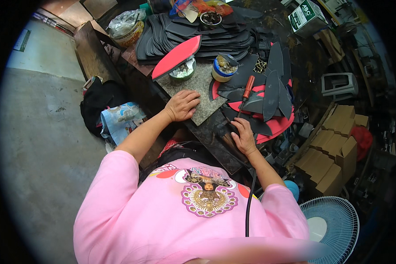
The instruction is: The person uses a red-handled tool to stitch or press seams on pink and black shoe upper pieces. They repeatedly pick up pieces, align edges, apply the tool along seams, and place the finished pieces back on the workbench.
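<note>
My left hand [183, 105] rests on a speckled grey stone slab [202, 110], its fingers loosely bent and nothing visible in them. My right hand [244, 135] lies at the near edge of the dark table, thumb and forefinger apart. Just beyond its fingertips is a red-handled screwdriver [248, 87], its shaft pointing toward that hand across dark grey and red leaf-shaped pieces [272, 94]. On the slab stand a tin [183, 70] and a blue-and-cream tub [224, 69] of small bits. One long red piece [176, 57] leans over the tin.
Behind the slab are stacked dark grey pieces [163, 37] with a small bowl [210, 19] on top. Small brass-coloured parts [260, 66] lie among the pieces. Cardboard boxes [330, 147] and a fan [330, 229] stand at the right, a bag [121, 119] at the left.
</note>
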`<action>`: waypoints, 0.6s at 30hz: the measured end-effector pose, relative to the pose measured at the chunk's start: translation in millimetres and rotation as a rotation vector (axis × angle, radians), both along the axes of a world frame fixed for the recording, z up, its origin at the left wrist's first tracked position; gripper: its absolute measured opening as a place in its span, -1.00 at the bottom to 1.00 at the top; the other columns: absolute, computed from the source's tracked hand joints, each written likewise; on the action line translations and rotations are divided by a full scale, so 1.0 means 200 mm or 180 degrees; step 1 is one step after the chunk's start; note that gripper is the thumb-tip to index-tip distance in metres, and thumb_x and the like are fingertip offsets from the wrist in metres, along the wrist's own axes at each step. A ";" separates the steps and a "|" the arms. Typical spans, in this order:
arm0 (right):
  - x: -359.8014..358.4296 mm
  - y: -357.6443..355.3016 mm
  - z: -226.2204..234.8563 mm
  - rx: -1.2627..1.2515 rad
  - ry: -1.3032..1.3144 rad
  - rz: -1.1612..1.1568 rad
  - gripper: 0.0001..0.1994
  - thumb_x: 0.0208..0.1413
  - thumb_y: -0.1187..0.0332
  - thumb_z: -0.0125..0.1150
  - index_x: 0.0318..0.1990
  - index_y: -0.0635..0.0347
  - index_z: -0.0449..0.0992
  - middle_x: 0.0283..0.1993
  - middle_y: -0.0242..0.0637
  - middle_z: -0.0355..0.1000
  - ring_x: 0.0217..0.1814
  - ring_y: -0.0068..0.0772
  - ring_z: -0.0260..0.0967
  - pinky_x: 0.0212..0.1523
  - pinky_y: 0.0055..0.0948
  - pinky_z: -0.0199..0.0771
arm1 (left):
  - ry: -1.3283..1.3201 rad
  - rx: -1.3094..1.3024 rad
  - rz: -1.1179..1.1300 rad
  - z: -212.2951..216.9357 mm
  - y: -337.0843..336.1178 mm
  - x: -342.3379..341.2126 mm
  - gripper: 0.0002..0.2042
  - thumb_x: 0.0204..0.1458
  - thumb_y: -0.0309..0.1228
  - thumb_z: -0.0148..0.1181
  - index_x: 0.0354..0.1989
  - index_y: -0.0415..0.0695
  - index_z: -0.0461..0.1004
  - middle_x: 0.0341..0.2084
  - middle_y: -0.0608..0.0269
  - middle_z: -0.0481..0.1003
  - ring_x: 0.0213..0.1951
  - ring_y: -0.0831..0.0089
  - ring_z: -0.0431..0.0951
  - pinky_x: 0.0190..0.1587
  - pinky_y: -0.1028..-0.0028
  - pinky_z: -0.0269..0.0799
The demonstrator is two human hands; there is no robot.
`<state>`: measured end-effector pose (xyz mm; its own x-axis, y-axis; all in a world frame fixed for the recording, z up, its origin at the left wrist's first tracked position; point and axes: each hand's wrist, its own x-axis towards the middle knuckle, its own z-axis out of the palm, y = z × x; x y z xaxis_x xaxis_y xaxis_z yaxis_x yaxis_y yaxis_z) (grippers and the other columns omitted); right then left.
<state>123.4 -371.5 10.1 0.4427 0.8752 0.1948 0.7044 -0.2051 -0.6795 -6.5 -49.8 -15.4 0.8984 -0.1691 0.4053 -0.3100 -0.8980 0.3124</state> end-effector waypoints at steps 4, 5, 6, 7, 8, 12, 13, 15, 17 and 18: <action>0.01 0.03 -0.02 0.0035 -0.0066 0.0002 -0.57 0.04 0.33 0.22 0.11 0.19 0.41 0.17 -0.05 0.30 0.23 0.10 0.24 0.27 -0.09 0.26 | 0.0006 0.0020 -0.0017 -0.02 0.03 0.01 -0.58 -0.17 -0.34 0.23 -0.05 -0.13 0.43 0.10 0.10 0.40 0.15 0.09 0.40 0.19 0.13 0.32; 0.01 0.03 -0.03 -0.0007 -0.0071 -0.0001 -0.56 0.04 0.33 0.22 0.11 0.19 0.41 0.17 -0.05 0.30 0.23 0.10 0.24 0.27 -0.09 0.26 | 0.0004 -0.0027 -0.0006 -0.03 0.03 0.01 -0.57 -0.17 -0.34 0.23 -0.05 -0.13 0.43 0.10 0.09 0.40 0.15 0.09 0.40 0.19 0.13 0.32; 0.01 0.02 -0.03 0.0055 -0.0063 0.0013 -0.57 0.04 0.34 0.22 0.10 0.20 0.42 0.16 -0.04 0.31 0.22 0.09 0.24 0.27 -0.11 0.26 | 0.0010 -0.0029 -0.0031 -0.03 0.03 0.01 -0.58 -0.17 -0.34 0.23 -0.05 -0.13 0.43 0.10 0.09 0.39 0.15 0.08 0.40 0.19 0.12 0.32; 0.02 0.02 -0.04 0.0069 -0.0069 0.0002 -0.57 0.04 0.34 0.22 0.10 0.20 0.42 0.15 -0.04 0.31 0.22 0.09 0.24 0.26 -0.11 0.26 | -0.0036 0.0029 -0.0024 -0.04 0.02 0.01 -0.57 -0.16 -0.34 0.23 -0.04 -0.13 0.43 0.09 0.09 0.39 0.16 0.09 0.39 0.20 0.11 0.31; 0.02 0.02 -0.04 0.0081 -0.0080 0.0005 -0.57 0.04 0.34 0.22 0.10 0.20 0.42 0.15 -0.04 0.31 0.22 0.09 0.24 0.26 -0.11 0.26 | -0.0020 0.0059 -0.0004 -0.04 0.02 0.01 -0.57 -0.16 -0.35 0.23 -0.04 -0.14 0.42 0.09 0.09 0.39 0.16 0.09 0.39 0.21 0.12 0.31; 0.01 0.00 -0.05 0.0146 -0.0145 -0.0006 -0.59 0.05 0.34 0.22 0.08 0.21 0.44 0.14 -0.04 0.33 0.22 0.09 0.25 0.26 -0.11 0.26 | -0.0034 0.0073 0.0026 -0.02 -0.01 0.00 -0.57 -0.14 -0.39 0.23 -0.02 -0.15 0.41 0.09 0.08 0.40 0.18 0.09 0.39 0.26 0.12 0.29; 0.01 0.00 -0.05 0.0108 -0.0164 0.0002 -0.59 0.05 0.34 0.22 0.08 0.21 0.44 0.14 -0.04 0.33 0.22 0.09 0.25 0.26 -0.11 0.26 | -0.0023 0.0095 0.0066 -0.01 -0.02 0.00 -0.58 -0.13 -0.40 0.22 -0.02 -0.16 0.41 0.09 0.07 0.40 0.18 0.09 0.38 0.27 0.12 0.28; 0.01 0.00 -0.06 0.0167 -0.0169 -0.0042 -0.60 0.06 0.34 0.21 0.08 0.20 0.44 0.14 -0.04 0.34 0.22 0.08 0.25 0.26 -0.11 0.26 | -0.0030 0.0077 0.0182 0.01 -0.06 -0.01 -0.60 -0.11 -0.42 0.21 -0.02 -0.16 0.41 0.08 0.06 0.40 0.19 0.08 0.38 0.29 0.12 0.26; 0.01 0.01 -0.07 0.0287 -0.0167 -0.0080 -0.60 0.06 0.35 0.21 0.08 0.20 0.44 0.14 -0.04 0.34 0.22 0.08 0.25 0.26 -0.12 0.26 | 0.0186 -0.0149 0.0429 0.05 -0.12 -0.03 -0.67 -0.06 -0.46 0.20 -0.06 -0.15 0.42 0.10 0.06 0.40 0.22 0.08 0.36 0.33 0.05 0.21; 0.02 0.00 -0.08 0.0248 -0.0190 -0.0077 -0.60 0.06 0.36 0.21 0.08 0.20 0.44 0.14 -0.04 0.34 0.21 0.08 0.25 0.25 -0.13 0.26 | 0.0306 -0.0193 0.0530 0.08 -0.15 -0.05 -0.68 -0.06 -0.47 0.21 -0.08 -0.15 0.42 0.11 0.07 0.40 0.23 0.08 0.35 0.33 0.04 0.20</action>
